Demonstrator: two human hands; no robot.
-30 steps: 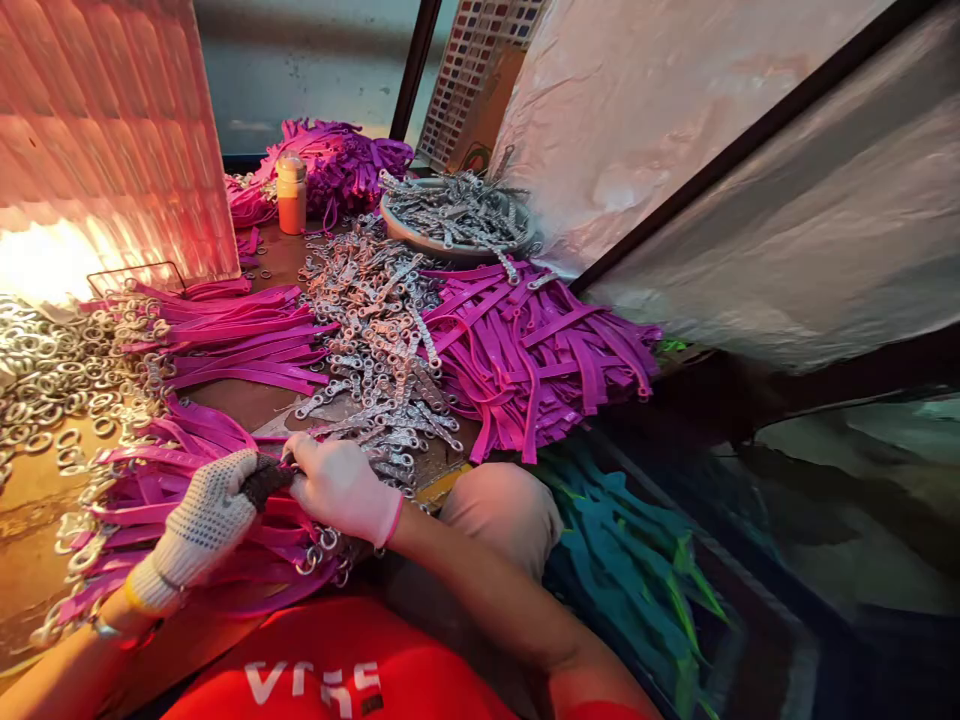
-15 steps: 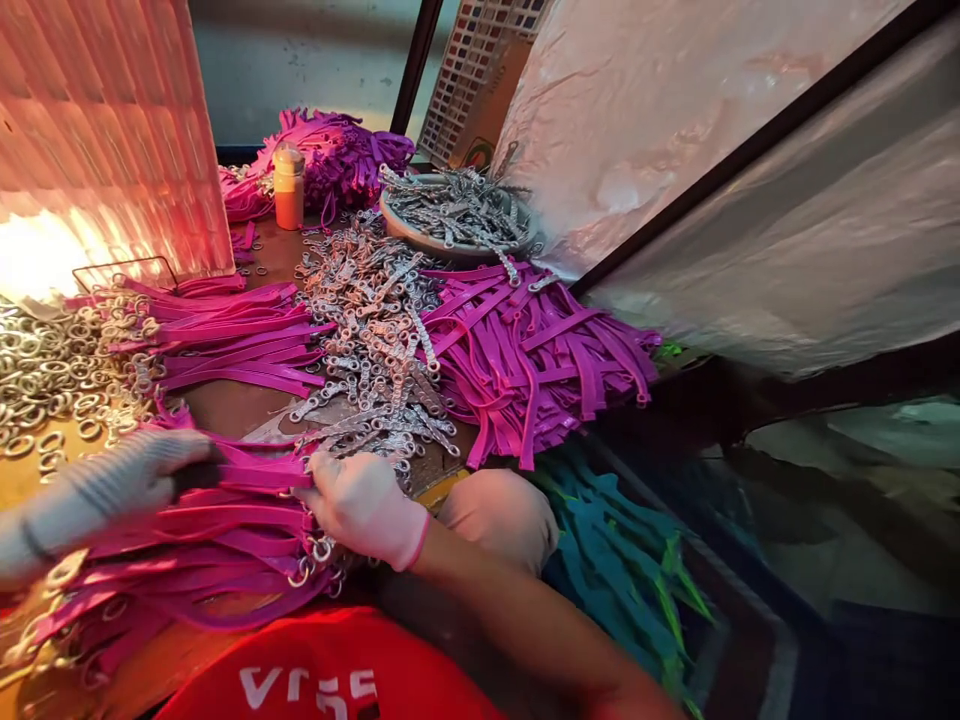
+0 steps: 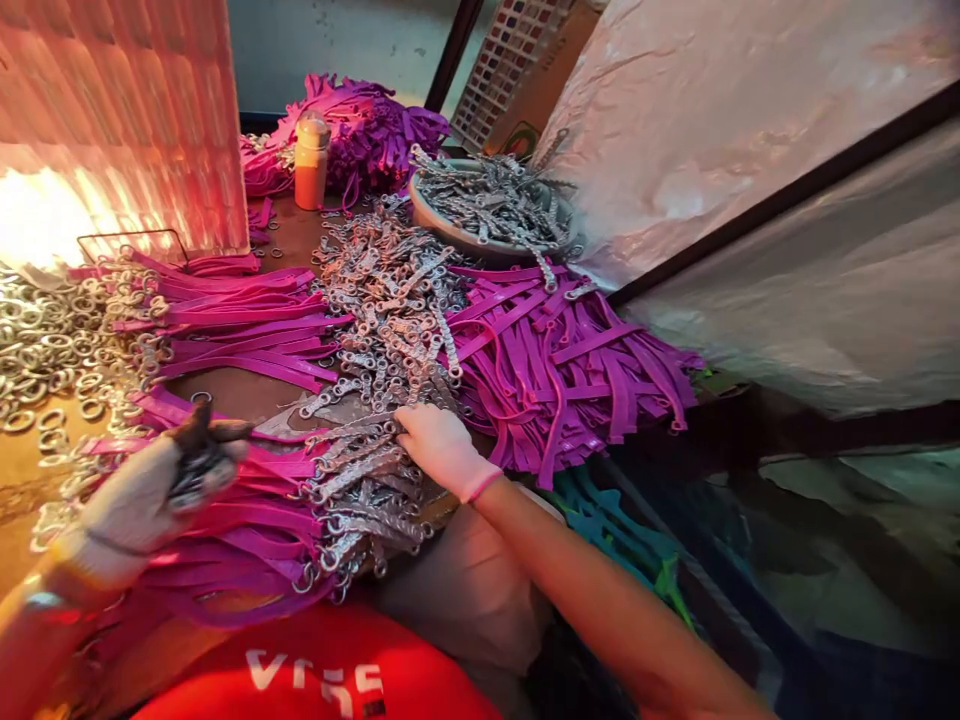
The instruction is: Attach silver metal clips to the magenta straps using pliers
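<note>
Reaching with the right hand (image 3: 442,445) into the pile of metal clasps (image 3: 379,330) mid-surface, gloved fingers spread and resting on them. Holding the left hand (image 3: 150,490), blurred, closed around a dark tool (image 3: 196,455) above the pink straps (image 3: 247,520), well apart from the right.

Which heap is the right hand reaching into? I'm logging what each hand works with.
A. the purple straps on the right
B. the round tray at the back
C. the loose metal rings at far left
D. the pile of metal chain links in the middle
D: the right hand rests its fingers on the metal chain links, clear of the purple straps.
</note>
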